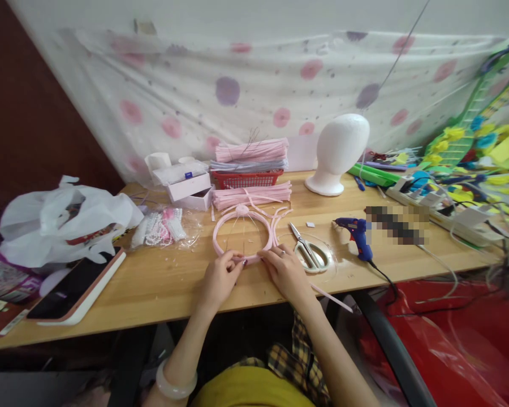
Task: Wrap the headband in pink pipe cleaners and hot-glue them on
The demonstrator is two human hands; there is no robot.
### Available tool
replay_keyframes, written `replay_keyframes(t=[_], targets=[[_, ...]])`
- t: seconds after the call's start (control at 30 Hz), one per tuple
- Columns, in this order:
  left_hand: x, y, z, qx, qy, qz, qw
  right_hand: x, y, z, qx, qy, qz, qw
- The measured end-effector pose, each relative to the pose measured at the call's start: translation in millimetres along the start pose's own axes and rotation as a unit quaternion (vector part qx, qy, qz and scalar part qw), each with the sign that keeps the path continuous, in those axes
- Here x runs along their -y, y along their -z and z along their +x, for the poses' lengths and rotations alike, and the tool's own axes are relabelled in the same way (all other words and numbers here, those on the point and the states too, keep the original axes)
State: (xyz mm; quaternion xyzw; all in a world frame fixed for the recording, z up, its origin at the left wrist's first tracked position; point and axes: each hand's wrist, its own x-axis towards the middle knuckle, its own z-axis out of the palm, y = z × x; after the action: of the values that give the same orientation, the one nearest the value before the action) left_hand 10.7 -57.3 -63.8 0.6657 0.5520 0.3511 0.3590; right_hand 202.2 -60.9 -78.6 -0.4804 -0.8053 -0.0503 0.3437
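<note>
A pink ring wrapped in fuzzy pipe cleaner (pixel 219 229) lies flat on the wooden table (pixel 161 282). My left hand (pixel 220 277) pinches the ring's near edge with closed fingers. My right hand (pixel 286 271) grips the same near edge from the right side, its fingers curled; a long pink strip (pixel 331 298) trails out from under it toward the table's front edge. A small pink knot (pixel 242 210) sits on the ring's far side, and thin wires cross inside the ring.
Scissors (pixel 307 252) lie just right of my right hand, a blue glue gun (pixel 358 234) beyond. Pink pipe cleaner stacks (pixel 251 196), a red basket (pixel 246 178), a white foam head (pixel 337 152), a white box (pixel 189 183), a plastic bag (pixel 63 220) and a phone (pixel 74 288) surround.
</note>
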Motion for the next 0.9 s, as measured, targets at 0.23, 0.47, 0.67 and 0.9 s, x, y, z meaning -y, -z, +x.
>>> replay_keyframes(t=[0.23,0.47,0.67,0.9], targets=[[0.6,-0.7,2.4,0.006,0.003,0.0,1.0,-0.3,-1.3,-0.4,-0.002,-0.003,0.002,1.0],[3.1,-1.7,4.1,0.004,-0.018,-0.001,1.0,-0.3,-1.6,-1.2,0.003,-0.004,-0.002,1.0],[2.7,-1.3,5.2,0.001,-0.029,-0.006,1.0,1.0,0.7,-0.1,0.005,-0.004,-0.007,1.0],[0.3,-0.5,1.6,-0.006,-0.002,-0.002,1.0,0.5,-1.5,-1.6,0.004,-0.008,-0.004,1.0]])
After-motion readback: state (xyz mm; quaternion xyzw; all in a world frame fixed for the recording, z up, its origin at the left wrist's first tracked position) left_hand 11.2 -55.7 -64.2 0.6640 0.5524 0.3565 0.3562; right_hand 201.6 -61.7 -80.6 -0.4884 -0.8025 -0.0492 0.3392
